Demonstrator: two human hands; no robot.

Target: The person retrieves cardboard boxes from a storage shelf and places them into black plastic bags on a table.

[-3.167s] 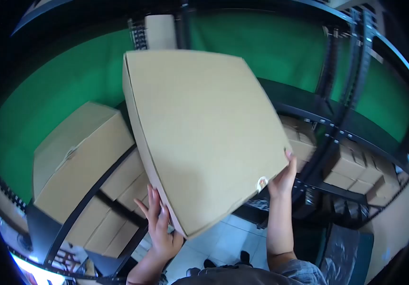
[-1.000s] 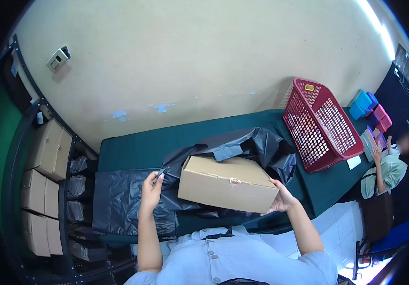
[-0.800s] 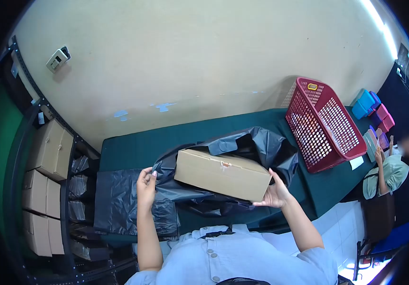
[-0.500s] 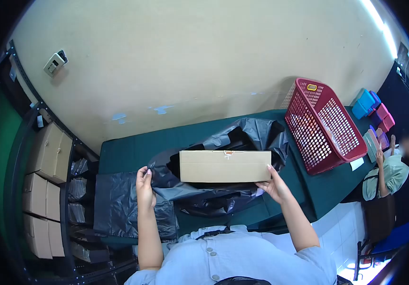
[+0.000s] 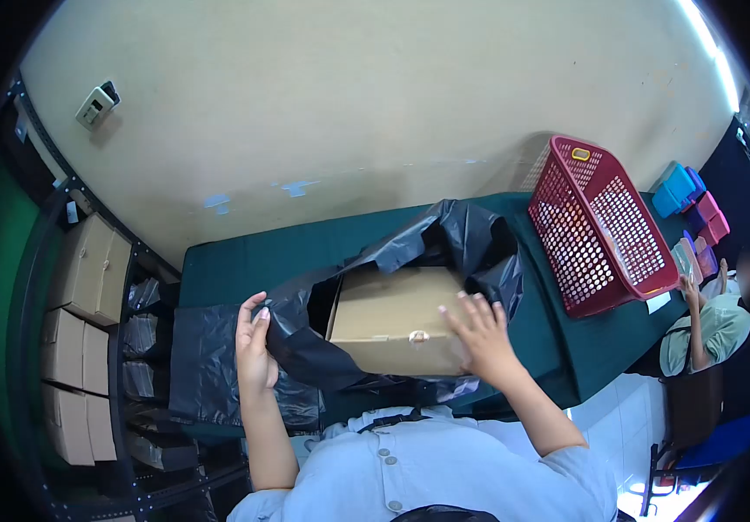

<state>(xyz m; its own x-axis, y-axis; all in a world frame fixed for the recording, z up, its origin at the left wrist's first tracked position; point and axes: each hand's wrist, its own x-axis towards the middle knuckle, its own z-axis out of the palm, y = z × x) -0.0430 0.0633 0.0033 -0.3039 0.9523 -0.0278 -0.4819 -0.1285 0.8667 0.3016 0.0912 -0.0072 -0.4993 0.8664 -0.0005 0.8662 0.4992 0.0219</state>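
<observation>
A cardboard box (image 5: 392, 304) sits partly inside a black plastic bag (image 5: 309, 348), tilted so that its top and a long side with a small tape mark show. The bag's mouth gapes around it, with one edge behind and another at its left. My left hand (image 5: 257, 348) pinches the bag's left edge between thumb and fingers. Over the box's right end lies my right hand (image 5: 484, 344), fingers spread and slightly blurred, touching the cardboard without gripping it. The box's far and lower parts are hidden in the bag.
More flat black bags (image 5: 205, 365) lie on the green-covered table (image 5: 262, 244) at left. A shelf at left holds cardboard boxes (image 5: 66, 348) and packed dark bags (image 5: 141, 335). A red perforated basket (image 5: 601, 235) stands at right, near another person (image 5: 706, 335) and colored bins (image 5: 675, 187).
The box has tipped and sunk deeper into the bag, its taped side now facing me. My right hand has shifted from its lower right corner onto its right end. My left hand has lifted the bag edge.
</observation>
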